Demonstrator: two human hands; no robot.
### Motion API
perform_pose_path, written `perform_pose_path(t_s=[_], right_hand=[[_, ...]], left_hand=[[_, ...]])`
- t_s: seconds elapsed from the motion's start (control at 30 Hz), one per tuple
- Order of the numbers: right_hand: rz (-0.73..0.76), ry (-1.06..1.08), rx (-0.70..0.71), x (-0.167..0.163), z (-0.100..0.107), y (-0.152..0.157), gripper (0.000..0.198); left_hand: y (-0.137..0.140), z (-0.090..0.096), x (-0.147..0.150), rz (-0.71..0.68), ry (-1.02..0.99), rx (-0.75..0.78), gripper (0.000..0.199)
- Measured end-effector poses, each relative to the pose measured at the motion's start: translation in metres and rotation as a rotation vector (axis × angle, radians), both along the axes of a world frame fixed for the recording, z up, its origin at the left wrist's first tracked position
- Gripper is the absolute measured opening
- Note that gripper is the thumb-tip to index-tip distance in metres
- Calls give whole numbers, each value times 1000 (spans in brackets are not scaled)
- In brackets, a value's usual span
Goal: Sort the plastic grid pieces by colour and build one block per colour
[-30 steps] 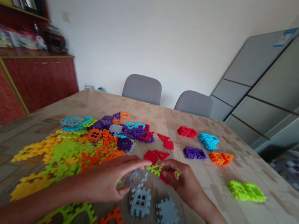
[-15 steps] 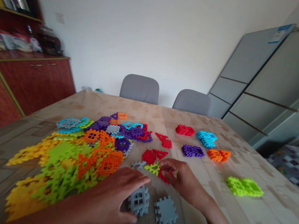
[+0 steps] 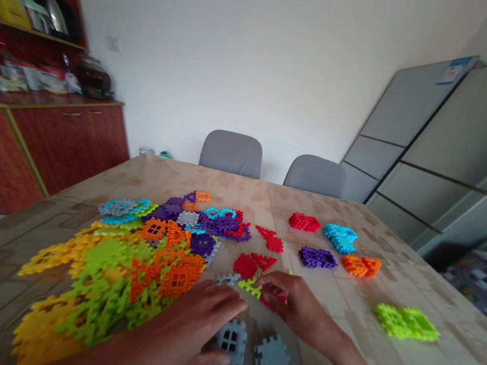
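My left hand [image 3: 192,327] reaches in low at the middle, its thumb and fingers spread around the left side of a grey interlocking window piece [image 3: 232,342]. The fingers partly hide that piece, and its contact with the thumb is unclear. To its right lies a grey solid square piece [image 3: 274,363] with notched edges. My right hand [image 3: 292,299] has its fingers curled down on a red interlocking piece [image 3: 275,298], mostly covered by them. Just left of these fingertips are a lime triangular piece [image 3: 250,287] and a small grey piece [image 3: 228,279].
A loose heap of yellow, lime, orange and purple pieces [image 3: 122,262] spreads across the left. Sorted stacks sit at right: red [image 3: 304,222], blue [image 3: 339,238], purple [image 3: 317,257], orange [image 3: 360,265] and lime [image 3: 406,322]. Loose red pieces [image 3: 246,265] lie beyond my hands.
The camera view has shifted, so everything appears slightly lower and farther right. My left thumb has come closer to the grey window piece. My right hand stays at the red piece.
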State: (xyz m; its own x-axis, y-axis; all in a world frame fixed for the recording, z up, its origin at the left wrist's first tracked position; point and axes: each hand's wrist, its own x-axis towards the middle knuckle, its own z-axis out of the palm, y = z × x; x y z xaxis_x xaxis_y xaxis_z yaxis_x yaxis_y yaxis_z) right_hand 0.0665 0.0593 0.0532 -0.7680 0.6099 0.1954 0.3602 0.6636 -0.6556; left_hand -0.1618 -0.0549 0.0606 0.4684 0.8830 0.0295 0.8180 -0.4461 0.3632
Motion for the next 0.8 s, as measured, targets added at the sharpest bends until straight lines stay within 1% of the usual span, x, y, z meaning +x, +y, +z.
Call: perform_pose_path(t_s=[0.07,0.13,0.2,0.27,0.43,0.57,0.7,0.77,0.8], right_hand=[[38,-8,11,-5,1,3,19],[71,-23,32,-13,3,8,22],[99,-40,58,-23,5,15,27],[122,-62,85,-34,6,23,30],[161,-145,165,-69,-2,48,32],[231,-197,229,-100,-10,62,40],[323,-242,318,-123,-13,62,40],[338,-266,357,-126,-14,60,38],[336,-277,372,-125,-14,58,36]], left_hand=[[14,1,-10,38,91,104,60],[30,-4,-22,110,188,183,54],[42,-10,-35,180,244,213,49],[47,-14,-47,217,262,218,42],[35,-14,-68,233,273,220,28],[25,-15,-84,243,255,217,23],[27,-16,-99,237,223,231,16],[32,-14,-106,227,204,241,10],[35,-12,-111,223,193,248,12]])
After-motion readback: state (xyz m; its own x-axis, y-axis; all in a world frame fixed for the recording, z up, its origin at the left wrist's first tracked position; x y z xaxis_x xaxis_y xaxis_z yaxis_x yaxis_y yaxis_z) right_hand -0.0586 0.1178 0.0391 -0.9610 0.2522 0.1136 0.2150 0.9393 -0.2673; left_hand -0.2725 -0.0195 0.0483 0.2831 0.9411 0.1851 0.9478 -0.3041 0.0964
